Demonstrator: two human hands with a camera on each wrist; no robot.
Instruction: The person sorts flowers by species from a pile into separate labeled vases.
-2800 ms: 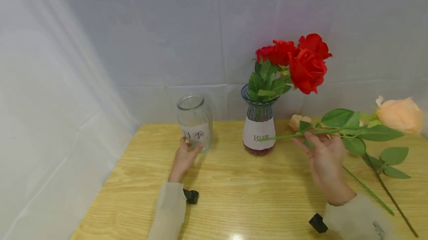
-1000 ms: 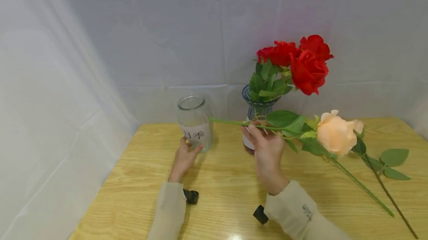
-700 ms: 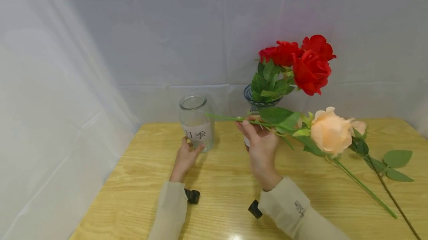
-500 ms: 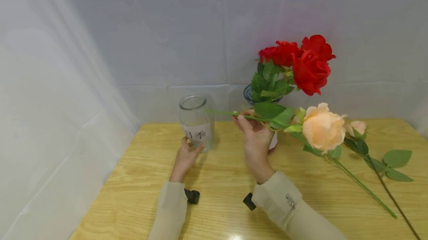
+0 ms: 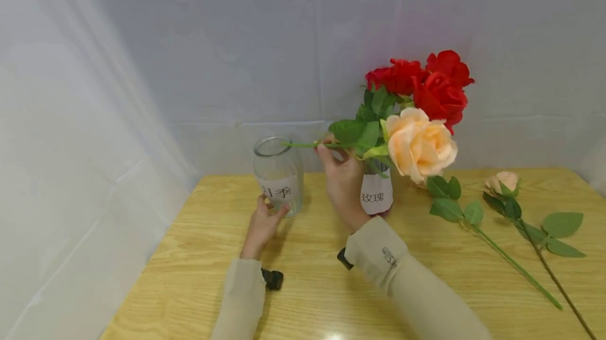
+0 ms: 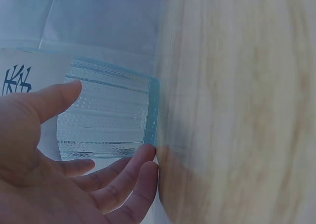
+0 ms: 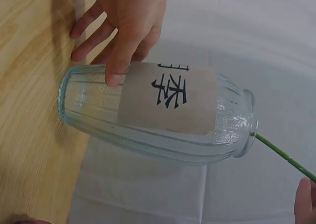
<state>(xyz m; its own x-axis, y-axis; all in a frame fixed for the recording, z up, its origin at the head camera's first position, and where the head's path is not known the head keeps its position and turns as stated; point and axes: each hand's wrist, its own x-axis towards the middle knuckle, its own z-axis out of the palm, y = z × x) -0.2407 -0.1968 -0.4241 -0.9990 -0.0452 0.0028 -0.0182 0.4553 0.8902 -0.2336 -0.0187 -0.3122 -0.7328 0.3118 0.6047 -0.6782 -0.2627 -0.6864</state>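
A clear glass vase with a labelled paper band stands upright at the table's back edge. My left hand holds it low down, thumb in front and fingers at the side, close to the base in the left wrist view. My right hand pinches the green stem of a peach rose between thumb and fingers. The rose lies nearly level, bloom to the right. Its stem has its cut end right at the vase's mouth in the right wrist view. No stem stands inside the vase.
A blue-rimmed vase with a paper label, partly behind the right hand, holds several red roses. To the right on the table lie a small peach rose and another green leafy stem. A pale cloth hangs behind.
My right hand has brought the peach rose leftward from the right side and raised it, so its stem end now meets the clear vase's mouth. The left hand stays on the vase.
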